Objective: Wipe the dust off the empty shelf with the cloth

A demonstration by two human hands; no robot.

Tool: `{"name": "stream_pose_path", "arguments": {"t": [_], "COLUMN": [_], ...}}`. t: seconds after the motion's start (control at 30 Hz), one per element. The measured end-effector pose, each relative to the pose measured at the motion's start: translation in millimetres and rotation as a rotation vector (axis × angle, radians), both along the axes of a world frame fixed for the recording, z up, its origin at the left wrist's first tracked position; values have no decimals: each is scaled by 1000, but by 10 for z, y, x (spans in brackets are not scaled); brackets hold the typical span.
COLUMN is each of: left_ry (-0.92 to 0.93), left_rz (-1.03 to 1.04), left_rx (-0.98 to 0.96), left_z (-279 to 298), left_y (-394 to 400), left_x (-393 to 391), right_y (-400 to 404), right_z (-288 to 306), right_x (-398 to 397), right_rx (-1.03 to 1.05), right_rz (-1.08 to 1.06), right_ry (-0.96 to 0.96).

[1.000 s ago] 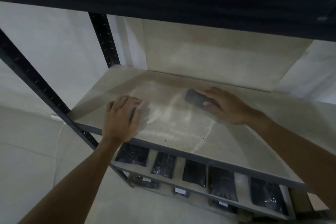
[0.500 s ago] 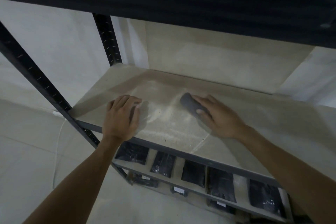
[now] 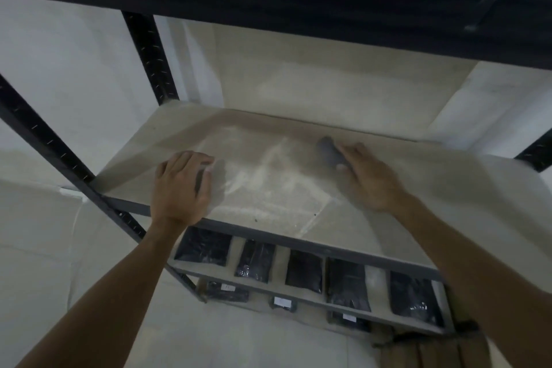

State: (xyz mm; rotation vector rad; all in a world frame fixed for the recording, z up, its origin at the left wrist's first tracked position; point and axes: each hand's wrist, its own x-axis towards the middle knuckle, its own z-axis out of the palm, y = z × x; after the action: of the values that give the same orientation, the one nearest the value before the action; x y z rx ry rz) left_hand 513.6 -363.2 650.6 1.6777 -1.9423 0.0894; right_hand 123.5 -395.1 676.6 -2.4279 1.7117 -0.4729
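While near back edge, R hand [image 3: 370, 179] gripping cloth [image 3: 330, 151]; L hand [image 3: 179, 185] flat, front edge.

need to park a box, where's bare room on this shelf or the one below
Bare room: the shelf right of the right hand and cloth, and the back strip behind the left hand. The lower shelf is crowded with black packets.

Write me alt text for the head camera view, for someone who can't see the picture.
Seen from above, a person's right hand presses a dark grey cloth onto a dusty, pale shelf of a dark metal rack, with whitish wipe streaks across the middle. The left hand rests flat near the shelf's front edge. Black packets line the shelf below.
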Motion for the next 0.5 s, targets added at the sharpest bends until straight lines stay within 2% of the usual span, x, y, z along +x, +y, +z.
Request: {"name": "stream_pose_path", "arguments": {"t": [0.1, 0.2, 0.27, 0.37, 0.5], "left_ry": [0, 10, 16, 22, 19], "left_rz": [-14, -17, -15, -20, -12], "left_rx": [-23, -24, -29, -45, -36], "left_z": [-1, 13, 19, 16, 6], "left_y": [7, 14, 19, 32, 13], "left_x": [6, 2, -3, -3, -3], "right_y": [269, 114, -101, -302, -213], "right_z": [-38, 43, 187, 336, 257], "right_x": [184, 41, -262, -830, -1063], "right_rx": [27, 34, -7, 9, 111], "right_rz": [109, 151, 27, -221, -315], "right_ry": [-35, -67, -72, 59, 67]}}
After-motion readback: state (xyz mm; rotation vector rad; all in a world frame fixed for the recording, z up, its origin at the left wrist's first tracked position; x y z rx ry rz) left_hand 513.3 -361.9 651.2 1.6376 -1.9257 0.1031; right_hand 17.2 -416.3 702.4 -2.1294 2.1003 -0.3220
